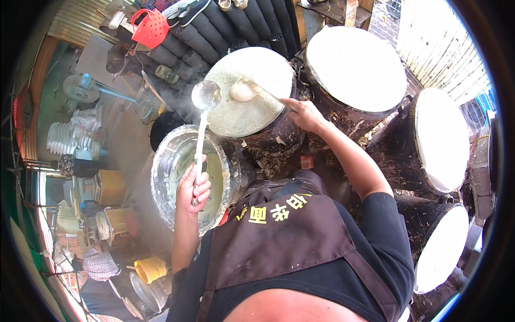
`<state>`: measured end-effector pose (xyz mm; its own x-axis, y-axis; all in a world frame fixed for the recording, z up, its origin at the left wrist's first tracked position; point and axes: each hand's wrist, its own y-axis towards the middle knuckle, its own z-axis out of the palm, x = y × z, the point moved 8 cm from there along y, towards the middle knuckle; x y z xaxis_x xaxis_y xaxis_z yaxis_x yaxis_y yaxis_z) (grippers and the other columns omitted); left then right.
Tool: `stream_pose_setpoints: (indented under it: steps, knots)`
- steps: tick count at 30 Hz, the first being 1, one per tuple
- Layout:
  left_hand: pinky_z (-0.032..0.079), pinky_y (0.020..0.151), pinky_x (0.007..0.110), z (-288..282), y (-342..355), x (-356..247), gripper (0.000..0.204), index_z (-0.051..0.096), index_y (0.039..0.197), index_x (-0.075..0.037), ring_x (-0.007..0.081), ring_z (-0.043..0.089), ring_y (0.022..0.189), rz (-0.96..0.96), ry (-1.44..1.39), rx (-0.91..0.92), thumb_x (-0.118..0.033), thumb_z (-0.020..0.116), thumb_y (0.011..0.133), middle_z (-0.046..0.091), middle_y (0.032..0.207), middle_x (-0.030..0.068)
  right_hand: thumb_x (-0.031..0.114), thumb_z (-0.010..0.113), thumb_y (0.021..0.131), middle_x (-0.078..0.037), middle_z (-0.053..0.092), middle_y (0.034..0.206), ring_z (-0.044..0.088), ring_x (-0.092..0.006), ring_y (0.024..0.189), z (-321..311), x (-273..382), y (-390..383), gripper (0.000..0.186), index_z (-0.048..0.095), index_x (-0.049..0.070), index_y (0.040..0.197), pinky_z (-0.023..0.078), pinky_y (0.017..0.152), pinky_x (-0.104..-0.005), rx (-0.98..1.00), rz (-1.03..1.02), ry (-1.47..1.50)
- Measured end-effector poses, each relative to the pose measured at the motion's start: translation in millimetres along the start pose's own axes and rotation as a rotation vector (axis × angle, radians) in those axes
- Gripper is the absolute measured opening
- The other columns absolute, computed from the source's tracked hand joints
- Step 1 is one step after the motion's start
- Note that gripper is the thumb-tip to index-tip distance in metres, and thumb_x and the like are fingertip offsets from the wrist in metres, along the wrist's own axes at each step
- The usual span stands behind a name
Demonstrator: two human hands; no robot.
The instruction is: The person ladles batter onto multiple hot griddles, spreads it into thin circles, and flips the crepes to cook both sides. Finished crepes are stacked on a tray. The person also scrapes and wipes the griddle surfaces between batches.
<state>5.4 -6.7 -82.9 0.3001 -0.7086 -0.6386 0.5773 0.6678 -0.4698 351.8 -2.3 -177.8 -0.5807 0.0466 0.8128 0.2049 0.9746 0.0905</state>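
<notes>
- The drum top [257,67] is lying ahead of both hands, white and round; other white-topped drums [357,70] are standing right of the right hand [304,114].
- Floor [140,188] is stretching left of the left hand [194,185].
- The basin [161,185] is sitting below that hand, near the drum top's edge.
- The left hand is gripping the ladle [206,96], its bowl overlapping that edge.
- The right hand is gripping a long-handled tool [245,90].

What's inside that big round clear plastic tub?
The big round clear plastic tub has a pale greenish, creamy-looking mixture in it. The person's left grip and the shiny, long-handled metal ladle cover some. The tub's bottom is hidden under the mixture.
</notes>
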Motion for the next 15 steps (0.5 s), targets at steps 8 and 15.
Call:
stream_pose_setpoints:
  steps: [8,15]
  knots:
    - [0.031,0.033,0.020,-5,69,-25,0.035,0.045,0.132,-0.012,0.0046,0.038,0.043,0.091,0.548,-0.254,-0.025,0.048,0.100,0.042,0.065,-0.0018,0.010,0.059,0.084,-0.024,0.065,0.105,0.068,-0.0311,0.091,50,4,-65,0.051,0.049,0.007,0.135,0.053,0.081,-0.0367,-0.275,0.065,0.193]
    - [0.033,0.036,0.022,13,95,-42,0.037,0.043,0.133,-0.013,0.0043,0.038,0.046,0.176,1.025,-0.249,-0.013,0.047,0.096,0.042,0.067,-0.0029,0.006,0.050,0.093,-0.003,0.054,0.070,0.047,-0.0076,0.044,90,20,-99,0.057,0.034,0.017,0.146,0.040,0.036,-0.0247,-0.326,0.411,0.710]
